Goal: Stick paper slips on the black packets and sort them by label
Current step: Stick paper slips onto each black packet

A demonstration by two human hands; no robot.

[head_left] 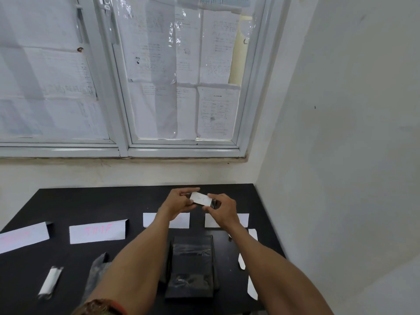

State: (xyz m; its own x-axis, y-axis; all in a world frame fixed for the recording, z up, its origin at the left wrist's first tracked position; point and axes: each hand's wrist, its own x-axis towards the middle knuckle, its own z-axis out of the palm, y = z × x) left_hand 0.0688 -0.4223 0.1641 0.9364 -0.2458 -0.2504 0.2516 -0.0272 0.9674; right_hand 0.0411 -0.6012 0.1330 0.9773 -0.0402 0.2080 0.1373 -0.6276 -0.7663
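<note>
Paper slip [201, 198] is sitting between both my hands, raised above the far side of the black table [102, 201]. I am pinching its left end with my left hand [179, 201] and its right end with my right hand [221, 206], against a dark packet I can barely see behind it. Black packets [191, 264] are lying stacked between my forearms, with four white label sheets [97, 231] lining the table beyond.
</note>
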